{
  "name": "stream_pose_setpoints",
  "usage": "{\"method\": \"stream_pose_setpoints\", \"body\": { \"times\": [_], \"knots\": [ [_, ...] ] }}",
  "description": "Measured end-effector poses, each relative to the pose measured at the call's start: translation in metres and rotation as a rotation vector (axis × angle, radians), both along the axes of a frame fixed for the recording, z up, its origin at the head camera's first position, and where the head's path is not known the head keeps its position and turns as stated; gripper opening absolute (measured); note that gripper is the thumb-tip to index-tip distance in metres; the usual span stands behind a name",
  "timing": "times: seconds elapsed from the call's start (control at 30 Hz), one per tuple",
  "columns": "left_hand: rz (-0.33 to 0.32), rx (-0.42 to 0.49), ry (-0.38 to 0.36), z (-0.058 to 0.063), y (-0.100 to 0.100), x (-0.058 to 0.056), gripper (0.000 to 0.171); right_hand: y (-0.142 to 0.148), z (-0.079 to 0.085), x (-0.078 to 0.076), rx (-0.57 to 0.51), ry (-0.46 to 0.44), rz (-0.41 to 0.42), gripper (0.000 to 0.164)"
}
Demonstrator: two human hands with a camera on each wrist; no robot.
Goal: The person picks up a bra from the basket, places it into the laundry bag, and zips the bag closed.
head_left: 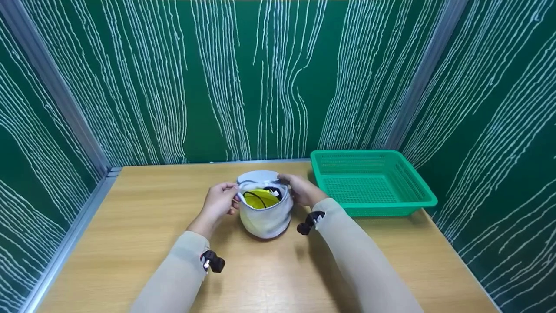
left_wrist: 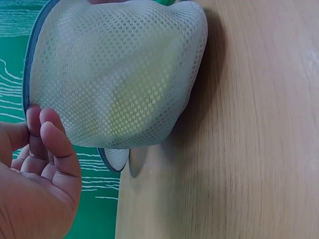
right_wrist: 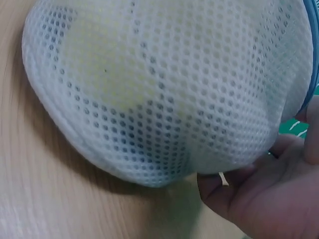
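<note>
A white mesh laundry bag (head_left: 266,224) stands upright on the wooden table, its round lid flap (head_left: 258,175) folded back behind the opening. Inside lies something bright yellow (head_left: 254,200), crossed by a thin black cord, with a dark item (head_left: 274,190) beside it; the yellow also shows through the mesh in both wrist views. My left hand (head_left: 220,201) pinches the zippered rim (left_wrist: 28,64) at the left between thumb and fingertips. At the right side, my right hand (head_left: 303,189) holds the rim, thumb on top and fingers along the outside of the mesh (right_wrist: 224,144).
Behind and to the right, a green plastic basket (head_left: 369,209) sits at the table's back right corner. Green panels (head_left: 208,143) with white wavy lines rise at the back and both sides. The wooden table (head_left: 143,226) extends around the bag.
</note>
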State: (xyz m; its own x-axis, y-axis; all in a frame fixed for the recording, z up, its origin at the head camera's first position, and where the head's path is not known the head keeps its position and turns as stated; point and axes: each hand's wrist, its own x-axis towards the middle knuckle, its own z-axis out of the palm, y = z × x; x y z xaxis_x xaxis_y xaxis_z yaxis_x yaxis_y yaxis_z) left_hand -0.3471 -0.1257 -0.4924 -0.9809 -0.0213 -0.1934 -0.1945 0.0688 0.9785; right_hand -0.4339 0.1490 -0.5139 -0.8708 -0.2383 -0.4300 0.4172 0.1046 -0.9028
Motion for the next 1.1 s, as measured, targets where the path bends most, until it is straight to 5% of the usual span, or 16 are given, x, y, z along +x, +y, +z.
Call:
{"method": "stream_pose_setpoints", "body": {
  "times": [0.2,0.47,0.8,1.1],
  "knots": [
    [-0.006,0.02,-0.005,-0.001,0.001,0.0,0.025,-0.003,0.007,0.003,0.028,0.069,-0.131,0.062],
    [-0.002,0.015,-0.017,-0.003,0.0,0.001,0.027,-0.017,0.015,0.008,0.046,0.221,-0.404,0.039],
    [0.003,0.022,-0.005,-0.004,-0.001,0.002,0.026,-0.021,0.018,0.009,-0.059,0.374,-0.538,0.011],
    [-0.001,0.011,-0.04,-0.003,-0.004,0.001,0.029,-0.015,0.025,0.007,-0.06,0.333,-0.491,0.055]
  ]
}}
